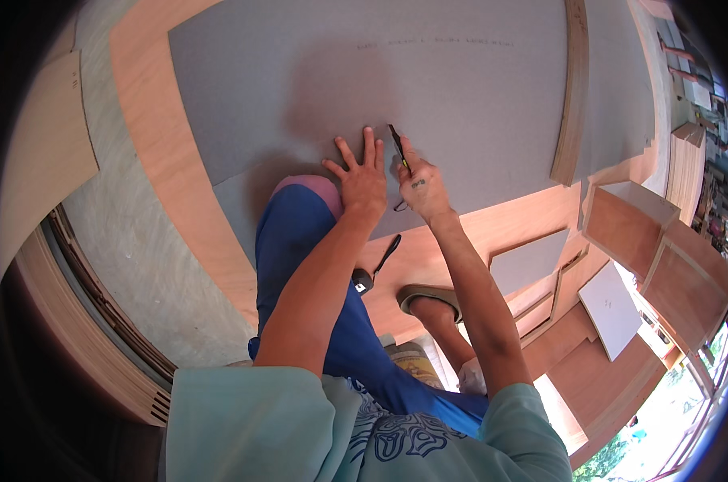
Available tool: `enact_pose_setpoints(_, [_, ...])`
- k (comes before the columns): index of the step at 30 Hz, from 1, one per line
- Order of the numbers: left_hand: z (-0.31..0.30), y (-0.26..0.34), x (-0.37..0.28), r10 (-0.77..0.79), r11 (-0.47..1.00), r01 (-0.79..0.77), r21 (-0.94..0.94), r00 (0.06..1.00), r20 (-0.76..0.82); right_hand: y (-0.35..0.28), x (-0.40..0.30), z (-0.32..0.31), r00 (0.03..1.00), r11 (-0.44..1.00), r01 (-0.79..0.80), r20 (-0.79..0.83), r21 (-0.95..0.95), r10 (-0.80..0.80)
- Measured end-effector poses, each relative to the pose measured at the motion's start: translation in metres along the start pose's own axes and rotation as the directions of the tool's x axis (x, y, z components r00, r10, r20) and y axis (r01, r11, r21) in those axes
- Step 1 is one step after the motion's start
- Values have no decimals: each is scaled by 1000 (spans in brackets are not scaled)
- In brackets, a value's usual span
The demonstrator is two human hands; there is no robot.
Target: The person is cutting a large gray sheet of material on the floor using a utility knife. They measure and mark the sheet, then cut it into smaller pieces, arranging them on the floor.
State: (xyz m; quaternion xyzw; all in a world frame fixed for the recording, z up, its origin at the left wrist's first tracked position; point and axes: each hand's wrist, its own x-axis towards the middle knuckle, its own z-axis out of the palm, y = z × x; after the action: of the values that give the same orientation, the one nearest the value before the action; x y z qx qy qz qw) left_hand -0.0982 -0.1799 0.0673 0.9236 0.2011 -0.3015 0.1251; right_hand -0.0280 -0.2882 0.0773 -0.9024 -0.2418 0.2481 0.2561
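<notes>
My right hand grips a dark utility knife, its tip pointing away from me over a large grey sheet. Just left of the knife, my left hand lies palm down on the sheet with fingers spread, holding nothing. A cut or seam line runs from the sheet's left edge toward my hands. My knee rests on the sheet beside my left wrist. Behind my hands, nearer my body, a black tape measure with a wrist strap lies on the plywood panel. Whether the blade touches the sheet I cannot tell.
A stack of wooden strips lies across the sheet's right part. Plywood boxes and white-faced boards stand or lie to the right. Stacked boards are at the left, beside a loose panel. People's legs show at the far right.
</notes>
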Motion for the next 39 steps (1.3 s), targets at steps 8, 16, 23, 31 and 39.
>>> enact_pose_setpoints(8, [-12,-3,-8,40,999,-40,-10,999,27,-16,4,-15,998,999,-16,65,-32,19])
enact_pose_setpoints(16, [2,-3,-1,2,1000,-2,-4,997,-72,1,-57,-6,989,984,-35,138,-173,59])
enact_pose_setpoints(23, [4,2,0,2,1000,-2,10,999,-49,13,-65,5,997,990,1,73,-143,9])
enact_pose_setpoints(31, [-2,1,0,-10,1000,10,19,1000,-9,30,-135,1,988,984,-23,148,-178,50])
enact_pose_setpoints(39, [-11,4,-3,0,1000,1,-20,999,47,40,-145,6,993,986,0,120,-164,20])
